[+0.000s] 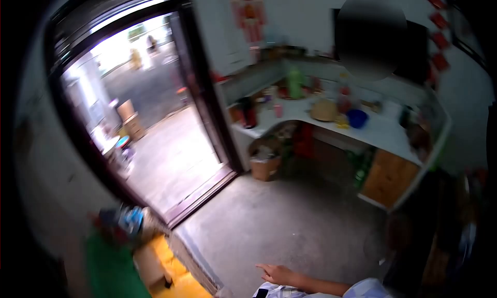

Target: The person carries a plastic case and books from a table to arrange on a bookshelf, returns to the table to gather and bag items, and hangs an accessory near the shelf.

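My right hand [277, 273] is at the bottom centre, low over the grey floor [290, 220], its forearm reaching in from the right out of a pale patterned sleeve [368, 287]. One finger stretches left and the others are partly bent and blurred; I see nothing held in the hand. Just below it, at the frame's lower edge, a small black rectangular object [262, 293] lies against pale cloth. I cannot make out my left hand.
An open doorway [228, 166] stands on the left, with cartons [133, 126] outside. Yellow packages [189, 286] and a green surface [108, 267] are at lower left. A white corner counter [383, 135] holds a blue bowl [356, 118]; a bin [265, 168] stands beside it.
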{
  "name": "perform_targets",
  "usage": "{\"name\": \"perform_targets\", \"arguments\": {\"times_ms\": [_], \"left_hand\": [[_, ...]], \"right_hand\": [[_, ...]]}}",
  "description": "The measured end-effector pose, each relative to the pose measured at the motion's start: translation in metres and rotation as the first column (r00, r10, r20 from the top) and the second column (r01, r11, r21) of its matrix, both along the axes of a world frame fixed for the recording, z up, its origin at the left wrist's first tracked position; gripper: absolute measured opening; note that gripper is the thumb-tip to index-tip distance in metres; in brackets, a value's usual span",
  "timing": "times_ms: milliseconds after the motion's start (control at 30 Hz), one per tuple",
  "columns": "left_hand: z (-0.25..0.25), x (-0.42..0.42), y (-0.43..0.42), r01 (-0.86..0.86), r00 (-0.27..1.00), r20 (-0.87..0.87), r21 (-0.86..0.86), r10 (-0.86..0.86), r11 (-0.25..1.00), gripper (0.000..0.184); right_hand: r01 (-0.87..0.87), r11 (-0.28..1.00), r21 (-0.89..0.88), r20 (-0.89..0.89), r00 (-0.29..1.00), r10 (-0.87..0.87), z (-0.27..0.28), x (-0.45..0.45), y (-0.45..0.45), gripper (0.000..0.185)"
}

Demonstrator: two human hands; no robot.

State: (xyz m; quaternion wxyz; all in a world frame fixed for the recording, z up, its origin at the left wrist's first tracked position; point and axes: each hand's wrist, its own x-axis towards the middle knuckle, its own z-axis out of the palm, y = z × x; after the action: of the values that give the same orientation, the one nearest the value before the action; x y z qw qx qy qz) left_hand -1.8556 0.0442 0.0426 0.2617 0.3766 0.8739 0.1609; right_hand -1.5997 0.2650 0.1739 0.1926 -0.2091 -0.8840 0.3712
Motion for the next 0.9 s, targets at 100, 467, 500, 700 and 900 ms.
{"name": "perform_targets", "arguments": {"times_ms": [100,467,500,700,900], "left_hand": [[0.075,-0.017,0.18,0.552,0.813,-0.266,0.067,-0.518,0.831,0.023],[0.195,0.407,0.225,0.652,-0.694,-0.278,0.147,-0.664,-0.744,0.023],[0.195,0.44,0.191,0.568,-0.764,-0.261,0.165,-0.591,-0.807,0.023],[0.173,0.578,-0.006,0.169,-0.955,-0.195,0.26,-0.223,-0.951,0.028],[0.174,0.662,-0.169,-0.129,-0.979,0.11,0.326,0.174,-0.936,0.025]], "right_hand": [[0.284,0.947,0.149,0.018,0.957,-0.29,0.003,0.022,0.014,0.059],[0.961,-0.041,0.272,-0.049,-0.029,-0.998,0.029,0.21,-0.16,0.037],[0.952,-0.135,0.274,-0.05,-0.127,-0.991,0.025,0.229,-0.198,0.037],[0.761,-0.571,0.309,0.035,-0.609,-0.792,0.033,0.289,-0.405,0.031],[0.479,-0.861,0.172,0.019,-0.875,-0.484,0.02,0.305,-0.547,0.022]]}}
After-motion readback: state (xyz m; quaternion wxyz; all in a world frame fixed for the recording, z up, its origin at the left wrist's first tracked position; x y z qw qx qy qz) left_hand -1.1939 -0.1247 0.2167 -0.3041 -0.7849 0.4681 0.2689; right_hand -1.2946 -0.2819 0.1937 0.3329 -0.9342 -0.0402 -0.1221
